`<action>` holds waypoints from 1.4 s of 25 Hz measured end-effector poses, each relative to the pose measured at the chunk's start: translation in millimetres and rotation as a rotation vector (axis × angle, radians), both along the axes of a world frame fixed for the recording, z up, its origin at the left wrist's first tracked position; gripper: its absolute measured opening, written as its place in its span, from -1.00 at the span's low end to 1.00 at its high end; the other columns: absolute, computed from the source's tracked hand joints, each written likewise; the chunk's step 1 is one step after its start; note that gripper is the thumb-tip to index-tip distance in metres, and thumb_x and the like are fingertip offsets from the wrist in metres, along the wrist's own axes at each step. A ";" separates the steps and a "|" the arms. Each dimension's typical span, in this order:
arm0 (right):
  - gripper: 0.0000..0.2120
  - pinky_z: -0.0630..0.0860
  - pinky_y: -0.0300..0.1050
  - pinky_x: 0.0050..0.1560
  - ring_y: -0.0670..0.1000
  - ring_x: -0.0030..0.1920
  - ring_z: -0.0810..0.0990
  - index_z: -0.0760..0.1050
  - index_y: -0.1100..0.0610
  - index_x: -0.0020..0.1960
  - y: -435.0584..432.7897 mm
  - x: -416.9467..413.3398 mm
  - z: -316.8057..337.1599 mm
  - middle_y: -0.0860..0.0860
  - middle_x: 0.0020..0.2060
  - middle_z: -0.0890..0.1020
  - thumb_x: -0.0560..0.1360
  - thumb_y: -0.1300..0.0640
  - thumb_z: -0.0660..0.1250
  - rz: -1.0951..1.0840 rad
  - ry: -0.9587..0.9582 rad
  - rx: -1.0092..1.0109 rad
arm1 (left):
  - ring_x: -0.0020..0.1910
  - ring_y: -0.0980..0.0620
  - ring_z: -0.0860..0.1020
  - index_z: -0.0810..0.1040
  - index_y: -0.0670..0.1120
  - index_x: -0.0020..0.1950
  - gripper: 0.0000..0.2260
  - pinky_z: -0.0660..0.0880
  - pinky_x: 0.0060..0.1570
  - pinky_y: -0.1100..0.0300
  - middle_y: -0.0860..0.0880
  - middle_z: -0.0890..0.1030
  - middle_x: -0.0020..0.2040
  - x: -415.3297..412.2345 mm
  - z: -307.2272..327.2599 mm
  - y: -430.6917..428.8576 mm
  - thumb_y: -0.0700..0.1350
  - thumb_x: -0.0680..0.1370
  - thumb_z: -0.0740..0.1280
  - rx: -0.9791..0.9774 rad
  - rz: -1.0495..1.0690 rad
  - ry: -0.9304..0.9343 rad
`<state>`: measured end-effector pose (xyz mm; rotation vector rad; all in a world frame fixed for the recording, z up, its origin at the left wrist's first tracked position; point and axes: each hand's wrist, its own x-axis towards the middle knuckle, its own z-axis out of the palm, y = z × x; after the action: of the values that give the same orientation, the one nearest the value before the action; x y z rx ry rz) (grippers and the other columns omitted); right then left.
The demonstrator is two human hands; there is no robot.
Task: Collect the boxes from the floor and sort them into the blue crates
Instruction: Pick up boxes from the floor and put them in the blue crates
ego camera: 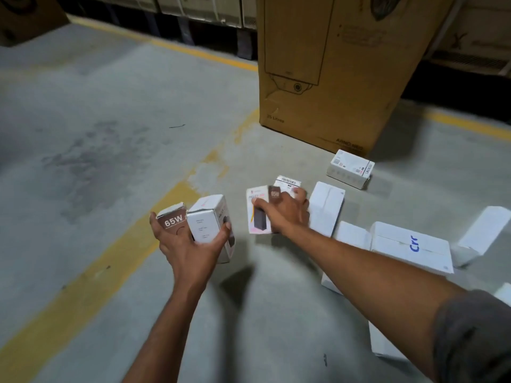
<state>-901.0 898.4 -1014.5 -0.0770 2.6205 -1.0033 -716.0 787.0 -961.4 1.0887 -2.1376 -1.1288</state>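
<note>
Left grip (190, 239) clamped round two small white card boxes (210, 230); right grip (287, 211) closed on pink-white cartons (258, 214). Prob. light, stiff, crushable; pinch flat sides.

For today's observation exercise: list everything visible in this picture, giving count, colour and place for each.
65W box: one, brown and white, in left hand
White box: one, in left hand beside it
Pink-fronted boxes: a few, under right hand; exact count unclear
White cartons: several, floor at right
Printed white box: one, by big carton
Big carton: one, brown, standing behind
Floor lines: yellow, on grey concrete
Left hand: one
Right hand: one
</note>
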 end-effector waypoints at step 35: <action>-0.47 0.20 0.20 0.51 0.19 0.62 0.08 0.62 -0.08 0.17 -21.0 194.0 379.9 0.14 0.64 0.09 0.30 -0.29 0.58 0.236 0.596 -0.056 | 0.64 -0.22 0.01 0.60 0.13 0.34 -0.32 0.05 0.56 -0.18 -0.15 -0.06 0.67 129.1 348.5 -20.1 0.26 0.24 0.55 -0.304 0.318 -0.326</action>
<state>-707.1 877.4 -634.5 -0.7915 2.9943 -1.0948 -586.9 766.9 -613.0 1.4739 -2.1743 -0.4890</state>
